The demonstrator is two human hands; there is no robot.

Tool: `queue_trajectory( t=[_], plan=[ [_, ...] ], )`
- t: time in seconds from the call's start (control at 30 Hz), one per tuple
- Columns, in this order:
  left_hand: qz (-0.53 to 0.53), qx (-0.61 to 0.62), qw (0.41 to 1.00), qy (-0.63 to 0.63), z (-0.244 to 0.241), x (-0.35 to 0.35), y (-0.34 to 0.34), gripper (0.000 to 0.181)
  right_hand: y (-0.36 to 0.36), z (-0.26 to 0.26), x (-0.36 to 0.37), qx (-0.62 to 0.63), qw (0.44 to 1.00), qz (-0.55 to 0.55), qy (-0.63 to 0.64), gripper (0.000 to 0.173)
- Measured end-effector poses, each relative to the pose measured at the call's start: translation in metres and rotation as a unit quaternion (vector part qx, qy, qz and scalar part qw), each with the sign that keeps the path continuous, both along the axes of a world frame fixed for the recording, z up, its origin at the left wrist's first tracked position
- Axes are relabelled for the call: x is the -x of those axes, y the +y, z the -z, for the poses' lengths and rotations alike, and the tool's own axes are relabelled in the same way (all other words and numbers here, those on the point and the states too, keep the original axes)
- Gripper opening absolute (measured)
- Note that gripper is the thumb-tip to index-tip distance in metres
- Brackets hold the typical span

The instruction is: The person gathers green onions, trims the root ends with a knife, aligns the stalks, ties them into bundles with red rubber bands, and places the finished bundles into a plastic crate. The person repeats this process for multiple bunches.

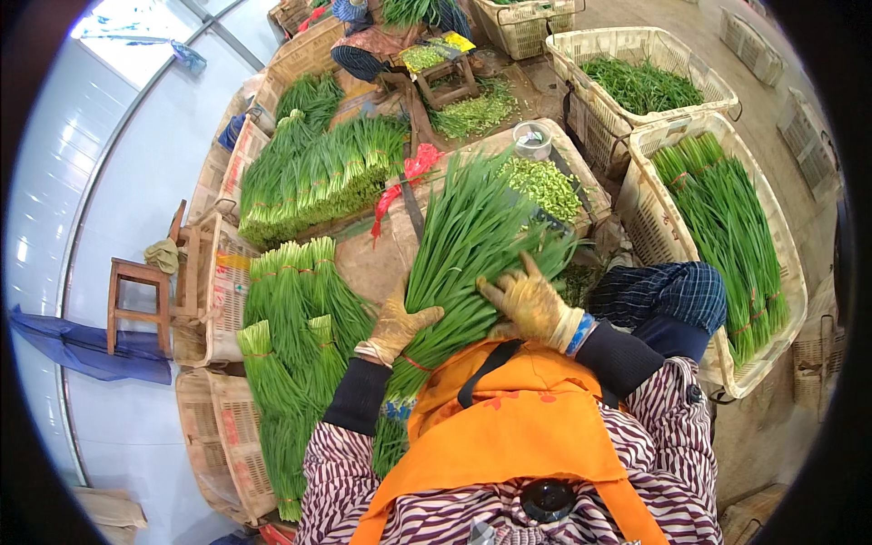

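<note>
A large loose bunch of green garlic chives [463,231] lies before me, its leaf ends fanned away from my body. My left hand [398,323], in a stained yellow glove, holds the bunch's left side with the thumb over the leaves. On the right side, my gloved right hand [531,303] rests against the leaves with its fingers apart. A thin red band [415,363] shows around chives near my left wrist. Tied chive bundles [289,272] with pale cut ends are stacked to my left. Trimmings [541,184] cover part of the low worktop [371,262] ahead.
Plastic crates hold chives at right: a near crate [793,272] and a farther crate [633,34]. More bundles [327,177] stand ahead left. Red plastic strips [412,170] and a clear round container [531,139] lie on the worktop. Beyond, another person [371,51] sits by a wooden stool [446,78].
</note>
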State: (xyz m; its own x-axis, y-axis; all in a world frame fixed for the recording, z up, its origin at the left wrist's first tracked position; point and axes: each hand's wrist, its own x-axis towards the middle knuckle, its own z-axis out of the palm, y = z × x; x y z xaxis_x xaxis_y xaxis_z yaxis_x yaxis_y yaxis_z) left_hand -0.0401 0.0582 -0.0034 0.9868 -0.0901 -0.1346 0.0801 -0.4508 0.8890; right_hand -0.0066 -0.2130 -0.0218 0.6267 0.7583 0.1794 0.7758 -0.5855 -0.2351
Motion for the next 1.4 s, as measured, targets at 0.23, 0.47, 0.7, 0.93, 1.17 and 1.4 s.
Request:
queue_trajectory(
  t=[0.23, 0.47, 0.7, 0.93, 1.17, 1.4],
  plan=[
    [0.003, 0.048, 0.999, 0.020, 0.019, -0.001, 0.014, 0.094, -0.010, 0.018, 0.015, 0.002, 1.000, -0.017, 0.022, 0.062],
    [0.049, -0.084, 0.994, -0.052, 0.010, 0.010, 0.011, 0.119, -0.011, 0.018, 0.017, -0.023, 0.999, -0.012, 0.028, 0.055],
    [0.081, -0.116, 0.990, 0.001, 0.016, 0.022, 0.026, 0.125, -0.020, -0.001, 0.007, -0.053, 0.998, 0.026, 0.029, 0.070],
    [0.071, -0.066, 0.995, 0.037, 0.033, 0.002, 0.047, 0.088, -0.019, -0.040, 0.020, -0.151, 0.983, 0.013, -0.100, 0.080],
    [0.063, 0.242, 0.942, 0.223, -0.041, -0.009, 0.005, 0.070, 0.032, -0.035, 0.019, -0.079, 0.949, -0.074, -0.297, 0.071],
    [0.192, 0.648, 0.679, 0.288, -0.024, -0.024, 0.016, 0.048, 0.023, -0.111, -0.015, -0.182, 0.963, -0.092, -0.175, 0.082]
  ],
)
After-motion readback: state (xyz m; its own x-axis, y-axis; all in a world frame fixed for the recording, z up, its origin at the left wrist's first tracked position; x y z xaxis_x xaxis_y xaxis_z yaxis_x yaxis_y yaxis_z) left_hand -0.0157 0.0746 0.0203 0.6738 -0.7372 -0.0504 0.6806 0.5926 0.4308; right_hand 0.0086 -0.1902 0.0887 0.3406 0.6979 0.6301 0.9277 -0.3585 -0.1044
